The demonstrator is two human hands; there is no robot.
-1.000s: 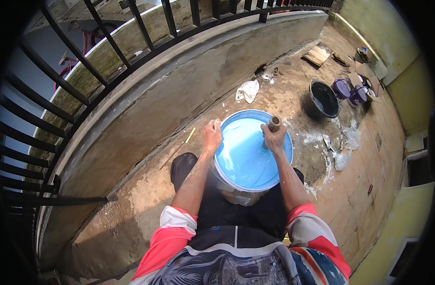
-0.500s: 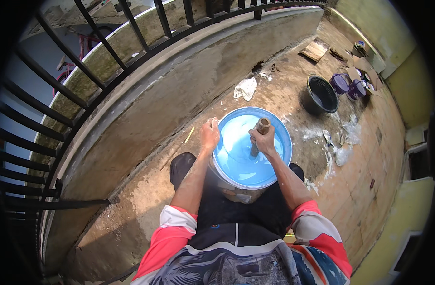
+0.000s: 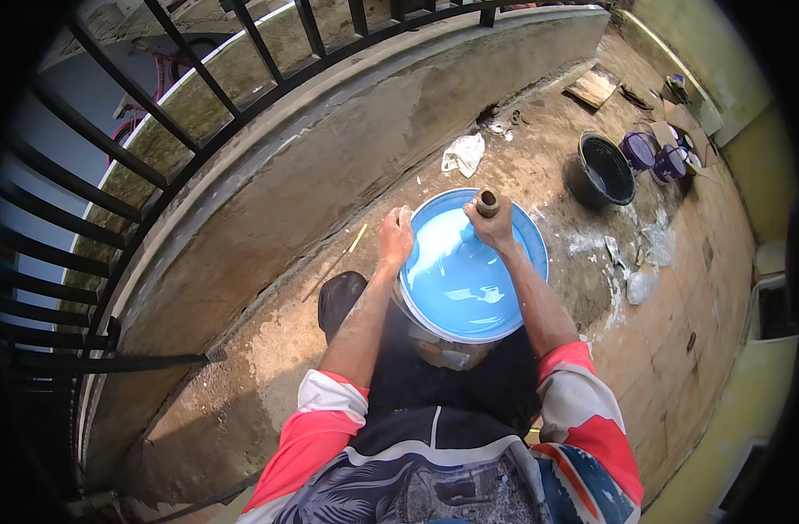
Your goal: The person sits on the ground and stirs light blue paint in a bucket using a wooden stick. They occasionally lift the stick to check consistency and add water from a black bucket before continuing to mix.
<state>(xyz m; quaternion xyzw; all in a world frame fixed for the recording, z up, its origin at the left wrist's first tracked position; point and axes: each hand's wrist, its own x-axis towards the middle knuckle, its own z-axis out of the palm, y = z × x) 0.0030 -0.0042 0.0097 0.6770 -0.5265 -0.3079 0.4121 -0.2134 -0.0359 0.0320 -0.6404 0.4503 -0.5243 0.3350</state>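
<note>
Your left hand (image 3: 395, 237) is at the left edge of the wide bucket (image 3: 421, 324), its fingers bent against the rim; how tightly they close there you cannot tell. The bucket stands upright on the ground in front of you, between your legs, a pale rim around its blue-coated inner wall. Inside, the light blue paint (image 3: 447, 284) looks smooth and glossy, with bright reflections near the lower edge. Your right hand (image 3: 494, 229) is over the far right part of the paint, fingers wrapped closed around a thick brown stick (image 3: 487, 203), its round upper end showing above your fist. Farther right, any lettering on the purple pails (image 3: 668, 164) is too small to read.
</note>
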